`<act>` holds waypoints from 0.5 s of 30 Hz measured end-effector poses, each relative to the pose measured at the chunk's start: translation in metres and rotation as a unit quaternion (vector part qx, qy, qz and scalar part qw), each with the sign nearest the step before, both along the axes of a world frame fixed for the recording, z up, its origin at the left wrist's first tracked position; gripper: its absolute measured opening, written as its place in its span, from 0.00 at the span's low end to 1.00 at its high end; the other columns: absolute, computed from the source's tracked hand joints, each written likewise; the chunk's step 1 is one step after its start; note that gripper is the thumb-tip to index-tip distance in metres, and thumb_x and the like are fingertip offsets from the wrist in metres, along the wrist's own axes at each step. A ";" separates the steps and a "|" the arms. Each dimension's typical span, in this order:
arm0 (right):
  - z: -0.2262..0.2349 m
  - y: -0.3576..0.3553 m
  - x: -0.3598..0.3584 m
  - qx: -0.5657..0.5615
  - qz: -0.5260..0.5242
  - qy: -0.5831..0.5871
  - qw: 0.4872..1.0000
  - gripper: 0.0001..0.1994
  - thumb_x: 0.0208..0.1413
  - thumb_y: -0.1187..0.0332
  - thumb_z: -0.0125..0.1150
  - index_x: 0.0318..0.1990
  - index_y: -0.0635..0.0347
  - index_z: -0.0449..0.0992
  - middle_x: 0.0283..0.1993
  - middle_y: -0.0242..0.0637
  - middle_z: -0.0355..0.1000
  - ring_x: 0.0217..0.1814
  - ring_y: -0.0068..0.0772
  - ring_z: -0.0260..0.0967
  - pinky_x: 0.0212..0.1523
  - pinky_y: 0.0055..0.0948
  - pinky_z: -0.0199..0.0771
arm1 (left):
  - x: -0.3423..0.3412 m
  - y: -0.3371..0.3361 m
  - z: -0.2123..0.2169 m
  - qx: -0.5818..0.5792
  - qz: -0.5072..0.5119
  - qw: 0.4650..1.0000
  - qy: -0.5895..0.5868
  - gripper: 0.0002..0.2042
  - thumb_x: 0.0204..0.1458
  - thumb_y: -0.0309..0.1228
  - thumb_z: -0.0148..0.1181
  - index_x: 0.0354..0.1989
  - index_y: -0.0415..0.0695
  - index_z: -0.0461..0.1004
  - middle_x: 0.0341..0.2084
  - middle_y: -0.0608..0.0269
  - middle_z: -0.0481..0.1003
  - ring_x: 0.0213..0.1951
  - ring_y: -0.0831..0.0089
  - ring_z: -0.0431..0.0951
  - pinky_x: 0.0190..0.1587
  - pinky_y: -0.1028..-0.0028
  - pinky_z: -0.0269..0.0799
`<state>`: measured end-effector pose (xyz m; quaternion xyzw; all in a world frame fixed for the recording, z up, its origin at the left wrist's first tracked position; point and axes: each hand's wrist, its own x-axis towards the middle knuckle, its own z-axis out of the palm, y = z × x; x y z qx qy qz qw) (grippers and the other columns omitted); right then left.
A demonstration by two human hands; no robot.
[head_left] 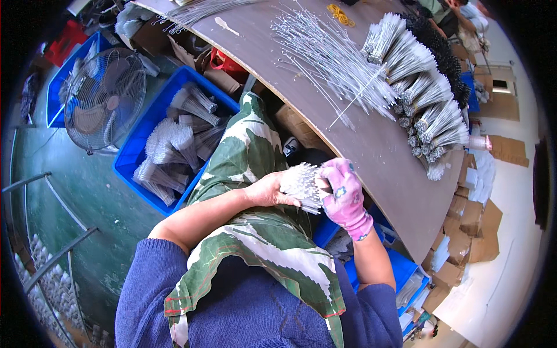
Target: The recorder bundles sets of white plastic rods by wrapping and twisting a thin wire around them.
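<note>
My left hand [268, 190], bare, grips a thick bundle of thin metal wires [301, 185] held end-on over my lap. My right hand [343, 196], in a pink glove, closes over the other side of the same bundle's ends. Both hands sit just in front of the brown table's edge [371, 168]. On the table lie loose silvery wires [325, 55] spread in a fan, and beside them several tied wire bundles [423, 87] stacked in a curved row.
A blue crate [136, 151] to my left holds more wire bundles. A standing fan [104, 98] is on the green floor beyond it. Cardboard boxes [478, 226] and more blue crates [406, 269] lie under and right of the table. Another person [458, 11] sits at the far end.
</note>
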<state>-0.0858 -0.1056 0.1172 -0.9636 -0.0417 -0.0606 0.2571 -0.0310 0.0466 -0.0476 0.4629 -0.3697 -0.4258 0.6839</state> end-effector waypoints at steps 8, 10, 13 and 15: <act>0.097 -0.071 0.010 0.232 -0.384 -0.273 0.851 0.05 0.58 0.67 0.54 0.33 0.57 0.71 0.26 0.29 0.64 0.21 0.14 0.56 0.18 0.15 0.52 | -0.006 0.002 -0.009 0.025 0.011 0.999 0.030 0.27 0.44 0.41 0.68 0.50 0.38 0.68 0.41 0.57 0.75 0.47 0.68 0.73 0.53 0.70 0.64; 0.089 -0.105 0.027 0.275 -0.371 -0.311 0.831 0.05 0.57 0.67 0.55 0.33 0.57 0.71 0.25 0.29 0.64 0.20 0.15 0.56 0.17 0.15 0.51 | 0.002 0.004 -0.004 0.106 -0.011 0.994 -0.014 0.28 0.43 0.43 0.68 0.48 0.38 0.69 0.40 0.56 0.76 0.45 0.68 0.74 0.52 0.70 0.66; 0.036 -0.133 0.061 0.367 -0.407 -0.372 0.749 0.04 0.54 0.70 0.58 0.36 0.57 0.73 0.23 0.29 0.65 0.19 0.16 0.58 0.16 0.14 0.53 | 0.005 0.004 0.011 0.129 -0.021 0.991 -0.008 0.26 0.43 0.41 0.69 0.47 0.38 0.70 0.41 0.59 0.75 0.46 0.72 0.73 0.53 0.70 0.65; -0.019 -0.172 0.065 0.442 -0.380 -0.251 0.773 0.08 0.54 0.71 0.60 0.40 0.61 0.73 0.26 0.27 0.66 0.21 0.15 0.58 0.20 0.14 0.57 | 0.007 0.006 0.012 0.143 -0.016 0.989 -0.035 0.28 0.41 0.43 0.70 0.47 0.39 0.70 0.41 0.58 0.76 0.45 0.69 0.74 0.51 0.70 0.66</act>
